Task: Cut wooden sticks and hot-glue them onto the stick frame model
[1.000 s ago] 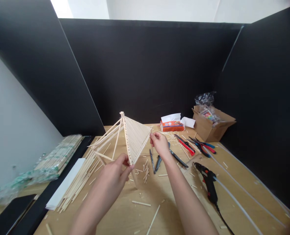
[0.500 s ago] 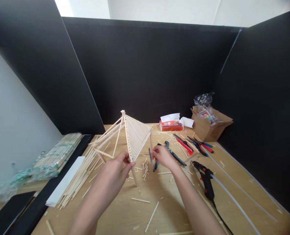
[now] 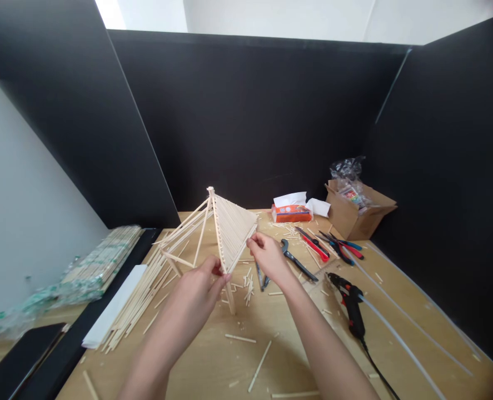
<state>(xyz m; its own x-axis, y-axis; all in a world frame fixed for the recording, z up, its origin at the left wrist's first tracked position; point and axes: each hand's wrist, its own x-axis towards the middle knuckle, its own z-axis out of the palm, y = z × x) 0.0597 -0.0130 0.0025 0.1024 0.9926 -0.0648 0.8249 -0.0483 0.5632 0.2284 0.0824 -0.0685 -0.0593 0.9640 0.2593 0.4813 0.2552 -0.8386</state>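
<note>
A small house-like model of thin wooden sticks (image 3: 235, 229) stands on the table, its one sloping face laid with close-set sticks and its other sides open frames. My left hand (image 3: 207, 280) is closed on the model's near lower corner, just above a stick leg. At the lower right edge of the sloping face, my right hand (image 3: 267, 253) pinches the rim with thumb and finger; the fingertips partly hide the spot. Below that hand a dark-handled cutting tool (image 3: 262, 279) lies on the table, partly covered.
Long sticks (image 3: 133, 311) lie left on white paper, beside bagged sticks (image 3: 104, 258). At right are a hot glue gun (image 3: 350, 305), dark-handled cutters (image 3: 298, 264), a red utility knife (image 3: 315, 246), pliers (image 3: 340, 247), an orange tissue pack (image 3: 292, 213) and a cardboard box (image 3: 360, 214). Stick offcuts are scattered about.
My right hand has let go of the dark-handled tool on the table and moved up and left to the model's edge. My left hand keeps its grip on the corner.
</note>
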